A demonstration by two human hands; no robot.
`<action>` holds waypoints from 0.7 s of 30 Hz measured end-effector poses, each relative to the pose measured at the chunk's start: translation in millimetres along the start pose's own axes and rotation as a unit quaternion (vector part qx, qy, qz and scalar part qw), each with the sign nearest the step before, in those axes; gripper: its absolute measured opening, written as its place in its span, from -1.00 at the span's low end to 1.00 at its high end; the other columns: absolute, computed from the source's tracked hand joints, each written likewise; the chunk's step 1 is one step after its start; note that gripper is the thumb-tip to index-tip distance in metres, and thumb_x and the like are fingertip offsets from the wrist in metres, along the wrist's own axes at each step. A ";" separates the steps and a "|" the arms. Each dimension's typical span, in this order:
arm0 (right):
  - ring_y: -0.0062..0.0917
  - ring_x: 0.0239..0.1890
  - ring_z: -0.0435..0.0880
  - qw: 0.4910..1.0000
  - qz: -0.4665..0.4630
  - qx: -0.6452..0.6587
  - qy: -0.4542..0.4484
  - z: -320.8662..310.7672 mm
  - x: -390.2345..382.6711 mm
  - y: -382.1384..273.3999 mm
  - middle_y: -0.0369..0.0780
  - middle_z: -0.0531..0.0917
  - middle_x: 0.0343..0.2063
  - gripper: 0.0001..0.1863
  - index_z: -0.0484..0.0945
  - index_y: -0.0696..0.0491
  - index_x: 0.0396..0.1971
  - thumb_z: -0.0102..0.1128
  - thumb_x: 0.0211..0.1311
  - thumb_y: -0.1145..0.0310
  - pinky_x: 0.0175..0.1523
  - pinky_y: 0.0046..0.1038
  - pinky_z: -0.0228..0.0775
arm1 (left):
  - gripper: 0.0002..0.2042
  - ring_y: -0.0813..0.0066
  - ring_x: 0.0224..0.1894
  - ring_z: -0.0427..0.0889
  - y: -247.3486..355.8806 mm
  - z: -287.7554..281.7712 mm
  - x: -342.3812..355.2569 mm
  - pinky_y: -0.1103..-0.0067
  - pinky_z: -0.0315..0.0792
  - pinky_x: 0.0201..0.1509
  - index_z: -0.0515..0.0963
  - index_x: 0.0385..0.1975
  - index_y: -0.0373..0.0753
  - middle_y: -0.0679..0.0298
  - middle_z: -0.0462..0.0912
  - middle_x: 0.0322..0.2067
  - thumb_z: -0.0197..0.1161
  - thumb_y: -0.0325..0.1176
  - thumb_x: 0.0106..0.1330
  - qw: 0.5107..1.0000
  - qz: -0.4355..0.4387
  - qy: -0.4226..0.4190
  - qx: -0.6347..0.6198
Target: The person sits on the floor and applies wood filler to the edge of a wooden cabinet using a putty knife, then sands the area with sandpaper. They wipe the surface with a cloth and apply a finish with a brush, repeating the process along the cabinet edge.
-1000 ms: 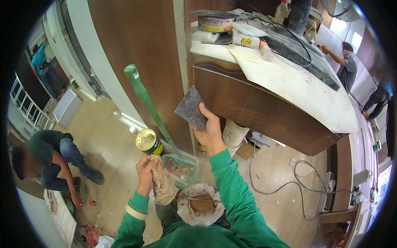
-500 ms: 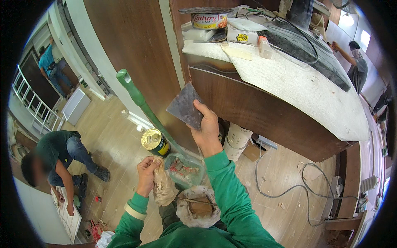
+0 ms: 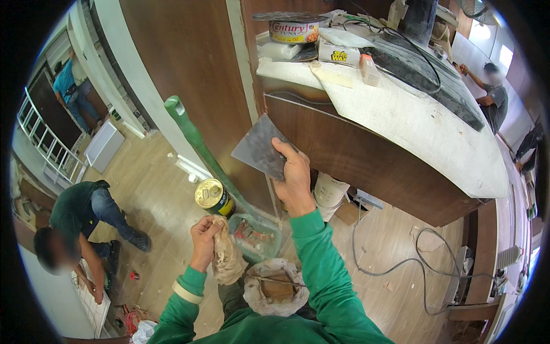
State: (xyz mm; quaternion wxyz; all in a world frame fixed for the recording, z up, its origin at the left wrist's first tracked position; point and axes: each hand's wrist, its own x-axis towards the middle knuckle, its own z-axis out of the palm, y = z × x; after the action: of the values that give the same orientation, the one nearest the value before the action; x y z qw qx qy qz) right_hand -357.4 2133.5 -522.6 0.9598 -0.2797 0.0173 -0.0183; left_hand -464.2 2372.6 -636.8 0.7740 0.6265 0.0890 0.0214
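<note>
My left hand (image 3: 204, 241) is closed on a crumpled tan cloth or bag (image 3: 228, 257). My right hand (image 3: 294, 180) grips a flat, dark grey square plate (image 3: 258, 146), raised in front of the brown wood panel (image 3: 206, 69) near the corner of the counter. Below my hands is a lined bucket (image 3: 255, 286) with brown material inside and a thin stick across it. A green dustpan (image 3: 260, 241) with debris has its long handle (image 3: 197, 137) leaning up to the left, and a round can with a gold lid (image 3: 209, 195) stands beside it.
A counter (image 3: 412, 149) carries cans, boxes and cables. A white bucket (image 3: 327, 192) sits under it, a cable (image 3: 381, 272) loops on the floor. A crouching person (image 3: 80, 212) is at left; others (image 3: 77, 94) (image 3: 492, 103) work behind. A ladder (image 3: 46, 143) leans left.
My right hand and the grey plate have risen slightly, and the plate has turned a little. The crouching person has bent lower with hands together. The view has shifted slightly.
</note>
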 end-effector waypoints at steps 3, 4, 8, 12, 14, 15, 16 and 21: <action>-0.40 -0.25 0.76 0.951 -0.158 -0.264 0.001 -5.9 -12.4 -3.4 -0.14 0.76 -0.31 -0.78 0.69 0.23 -0.20 0.33 0.29 0.38 -0.13 -0.33 0.58 | -0.87 0.64 -0.41 0.64 -4.0 -4.8 -0.7 0.66 0.52 -0.28 0.65 -0.21 -0.38 0.27 0.73 -0.37 0.36 -0.49 0.31 1.000 -0.001 0.009 0.016; -0.39 -0.27 0.77 0.892 -0.231 -0.387 0.002 -10.1 -18.0 -5.7 -0.11 0.77 -0.35 -0.78 0.70 0.22 -0.20 0.32 0.30 0.38 -0.17 -0.33 0.58 | -0.87 0.64 -0.41 0.64 -3.5 -6.9 0.6 0.66 0.52 -0.28 0.65 -0.21 -0.38 0.27 0.73 -0.37 0.36 -0.49 0.31 1.000 0.000 0.014 0.024; -0.19 -0.34 0.76 0.732 -0.391 -0.556 0.041 -30.1 -25.0 -3.2 -0.04 0.75 -0.38 -0.79 0.71 0.20 -0.24 0.28 0.33 0.35 -0.25 -0.30 0.55 | -0.87 0.63 -0.42 0.64 -3.4 -8.2 -2.2 0.66 0.52 -0.29 0.65 -0.21 -0.37 0.27 0.73 -0.37 0.36 -0.50 0.31 1.000 0.006 0.012 0.002; -0.11 -0.37 0.74 0.642 -0.488 -0.591 0.015 -17.0 -6.8 0.3 -0.07 0.75 -0.31 -0.82 0.70 0.19 -0.24 0.27 0.32 0.38 -0.29 -0.27 0.56 | -0.89 0.64 -0.42 0.64 0.9 -4.1 -3.9 0.66 0.52 -0.29 0.64 -0.22 -0.37 0.27 0.73 -0.37 0.36 -0.51 0.31 1.000 0.006 0.003 0.002; -0.13 -0.37 0.74 0.625 -0.498 -0.601 0.010 -11.8 -5.8 1.5 -0.09 0.75 -0.29 -0.84 0.69 0.18 -0.25 0.26 0.32 0.39 -0.30 -0.26 0.57 | -0.89 0.64 -0.42 0.64 1.5 -4.2 -5.1 0.66 0.52 -0.30 0.64 -0.22 -0.37 0.28 0.73 -0.38 0.36 -0.51 0.31 1.000 0.008 0.003 0.005; -0.14 -0.37 0.75 0.618 -0.496 -0.609 0.015 -10.4 -6.6 3.1 -0.10 0.74 -0.29 -0.84 0.69 0.17 -0.25 0.26 0.32 0.40 -0.30 -0.27 0.57 | -0.89 0.64 -0.43 0.64 0.8 -5.7 -5.5 0.67 0.52 -0.30 0.64 -0.23 -0.37 0.28 0.73 -0.38 0.36 -0.51 0.31 1.000 0.008 0.004 0.008; -0.16 -0.36 0.75 0.611 -0.494 -0.618 0.021 -9.1 -7.7 4.1 -0.11 0.74 -0.28 -0.85 0.69 0.17 -0.25 0.26 0.31 0.40 -0.30 -0.27 0.58 | -0.90 0.64 -0.43 0.64 0.2 -7.4 -5.9 0.67 0.51 -0.31 0.64 -0.23 -0.37 0.28 0.73 -0.38 0.36 -0.51 0.32 1.000 0.007 0.006 0.010; -0.16 -0.38 0.74 0.602 -0.501 -0.619 0.049 -1.5 -11.4 2.7 -0.12 0.74 -0.31 -0.86 0.68 0.16 -0.27 0.26 0.30 0.41 -0.32 -0.27 0.57 | -0.91 0.67 -0.46 0.62 -0.8 -13.2 -4.6 0.68 0.50 -0.33 0.64 -0.24 -0.36 0.30 0.73 -0.41 0.36 -0.51 0.31 1.000 0.015 0.016 0.013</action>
State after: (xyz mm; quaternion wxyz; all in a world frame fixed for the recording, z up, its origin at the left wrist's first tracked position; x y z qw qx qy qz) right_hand -368.8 2135.5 -525.0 0.3947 -0.7706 -0.0718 -0.4953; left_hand -471.0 2384.6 -639.6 0.7641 0.6371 0.0925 0.0418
